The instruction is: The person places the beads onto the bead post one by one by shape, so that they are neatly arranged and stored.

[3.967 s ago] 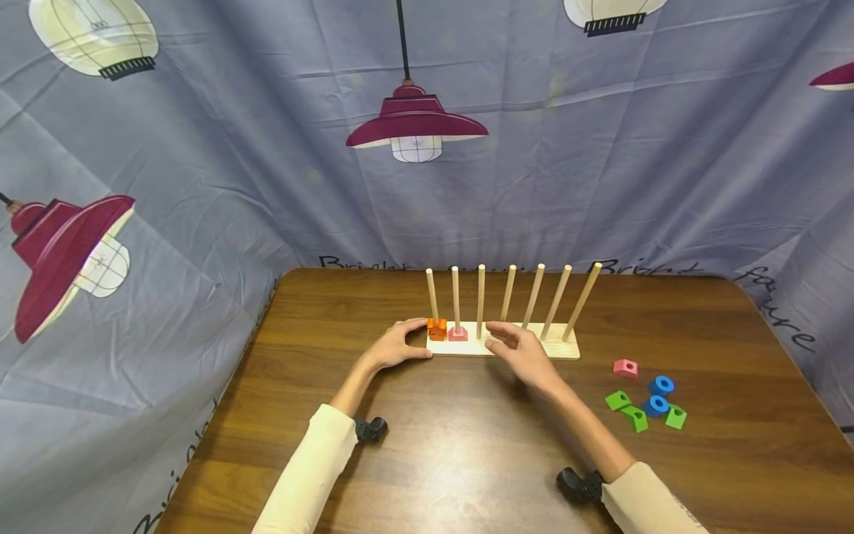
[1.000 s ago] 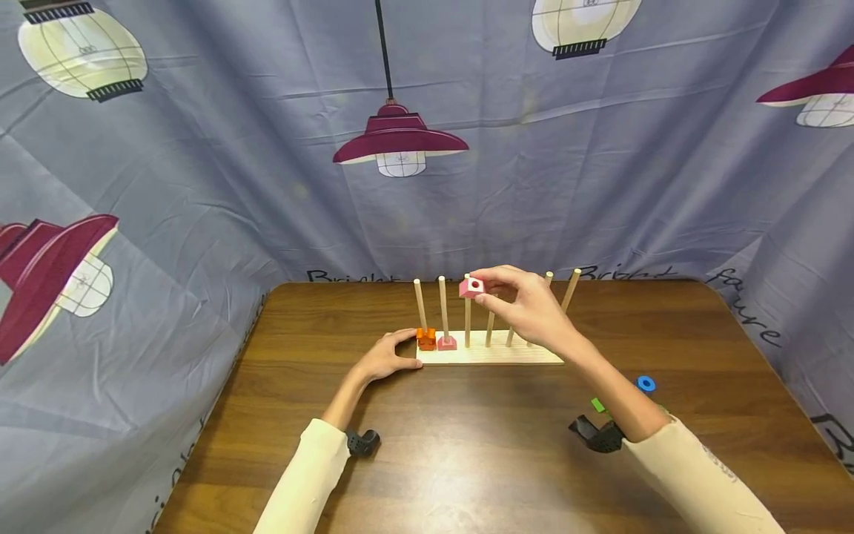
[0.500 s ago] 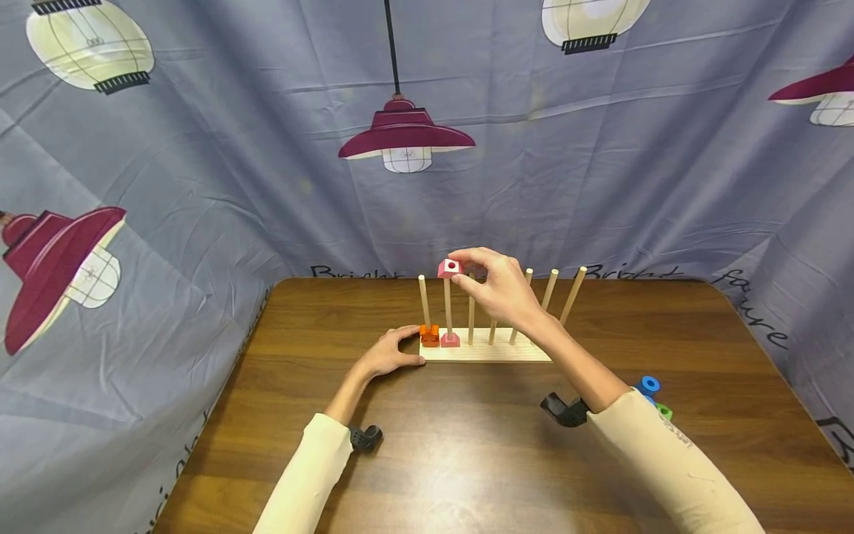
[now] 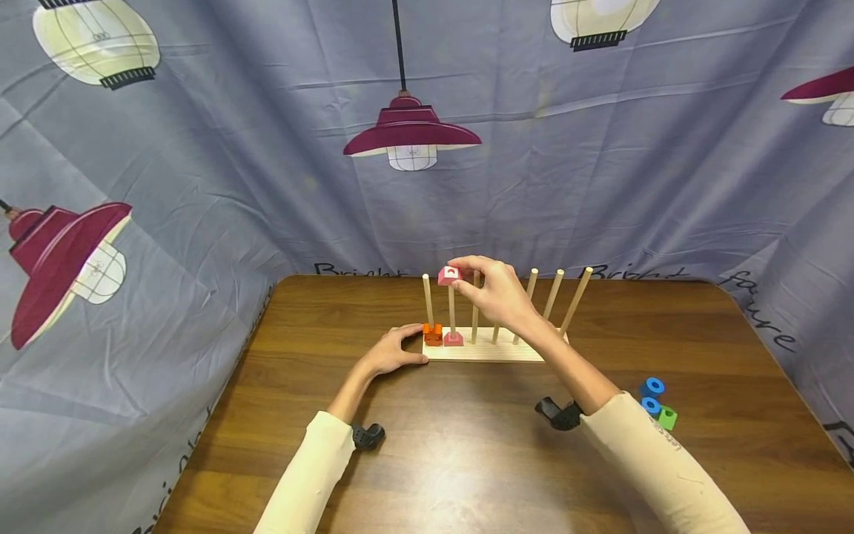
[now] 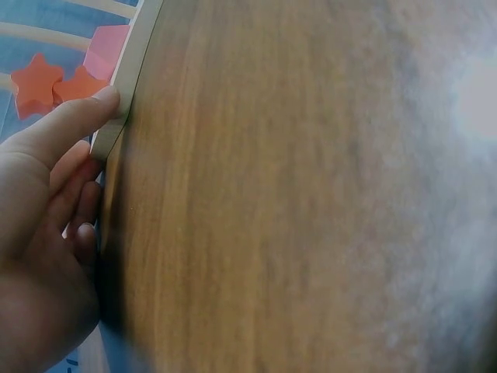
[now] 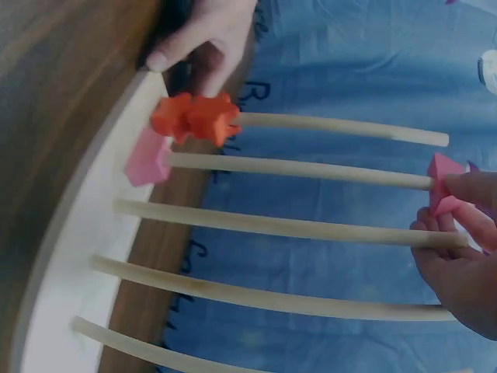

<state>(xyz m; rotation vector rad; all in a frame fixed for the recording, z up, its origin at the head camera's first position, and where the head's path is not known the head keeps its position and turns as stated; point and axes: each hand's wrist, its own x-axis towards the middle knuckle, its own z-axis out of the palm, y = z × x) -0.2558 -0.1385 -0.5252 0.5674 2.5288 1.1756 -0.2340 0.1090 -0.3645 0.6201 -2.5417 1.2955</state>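
My right hand (image 4: pixel 497 297) pinches a pink block (image 4: pixel 448 277) with a hole at the top of the second peg from the left. In the right wrist view that peg's tip meets the pink block (image 6: pixel 443 183). My left hand (image 4: pixel 387 352) grips the left end of the wooden peg board (image 4: pixel 494 354), its thumb at the front edge. Orange star-shaped blocks (image 4: pixel 432 335) sit low on the first peg. Another pink block (image 4: pixel 454 340) lies at the foot of the second peg. In the left wrist view my left hand (image 5: pixel 46 186) holds the board's corner.
Right of the board, blue rings (image 4: pixel 652 387) and a green block (image 4: pixel 668 417) lie on the brown table (image 4: pixel 467 460); my right sleeve (image 4: pixel 660 460) covers part of that area. Several other upright pegs (image 4: pixel 577 300) rise from the board. A grey-blue curtain (image 4: pixel 300 185) hangs behind.
The pink block, on the table at the right four seconds ago, is now in my right hand, which has moved left from the third peg to the second. My left hand stays on the board.
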